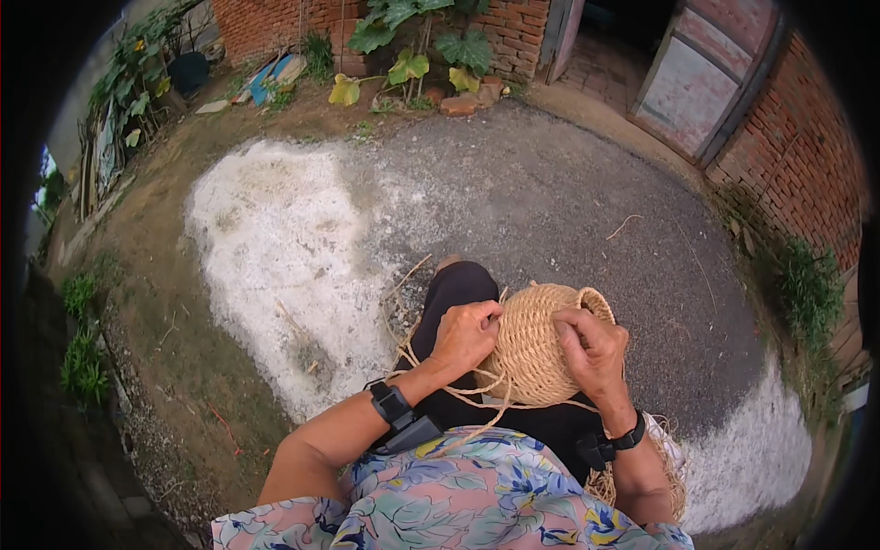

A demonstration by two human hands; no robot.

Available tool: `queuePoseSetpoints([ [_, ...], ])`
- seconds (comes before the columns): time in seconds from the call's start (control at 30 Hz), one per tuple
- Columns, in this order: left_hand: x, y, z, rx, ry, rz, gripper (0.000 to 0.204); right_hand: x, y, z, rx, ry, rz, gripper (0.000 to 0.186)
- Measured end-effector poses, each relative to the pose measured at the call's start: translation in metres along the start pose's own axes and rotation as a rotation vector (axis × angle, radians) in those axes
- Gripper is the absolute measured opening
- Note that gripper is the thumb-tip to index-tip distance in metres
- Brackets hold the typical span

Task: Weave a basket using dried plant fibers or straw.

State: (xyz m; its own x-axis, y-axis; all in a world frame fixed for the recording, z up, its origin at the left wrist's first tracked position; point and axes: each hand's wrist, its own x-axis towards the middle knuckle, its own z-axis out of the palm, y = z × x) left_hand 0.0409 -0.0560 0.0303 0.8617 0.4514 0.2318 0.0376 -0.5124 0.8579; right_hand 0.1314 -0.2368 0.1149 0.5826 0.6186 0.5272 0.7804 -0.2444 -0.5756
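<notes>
A round basket (530,353) woven from tan straw cord lies on its side across my lap, its open mouth turned to the right. My left hand (466,337) is closed against the basket's left end, its fingertips partly hidden there. Closed near the mouth, my right hand (591,353) has its thumb and fingers gripping the basket at the rim side. Loose straw cords (467,392) trail from the basket below my left wrist and over my dark trousers. One short strand end sticks up beside the left fingertips.
A bundle of loose straw (674,472) sits by my right forearm. Pale powdery patches (284,247) cover parts of the dark gravel ground (550,192). Farther off stand leafy plants (412,46), a brick wall (788,156) and an open doorway with a worn door (692,87).
</notes>
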Motion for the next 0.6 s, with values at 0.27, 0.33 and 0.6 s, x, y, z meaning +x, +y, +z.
queuePoseSetpoints([
  [0.27, 0.021, 0.003, -0.052, -0.38, -0.656, -0.294, 0.012, -0.006, 0.007, -0.006, 0.014, 0.021, -0.121, 0.016],
  [0.33, 0.021, 0.015, -0.06, -0.452, -0.794, -0.322, 0.013, -0.012, 0.017, -0.02, 0.039, -0.007, -0.041, 0.023],
  [0.6, 0.005, 0.021, -0.036, -0.164, -0.55, 0.054, 0.009, 0.01, 0.032, -0.001, -0.015, -0.029, 0.204, 0.026],
])
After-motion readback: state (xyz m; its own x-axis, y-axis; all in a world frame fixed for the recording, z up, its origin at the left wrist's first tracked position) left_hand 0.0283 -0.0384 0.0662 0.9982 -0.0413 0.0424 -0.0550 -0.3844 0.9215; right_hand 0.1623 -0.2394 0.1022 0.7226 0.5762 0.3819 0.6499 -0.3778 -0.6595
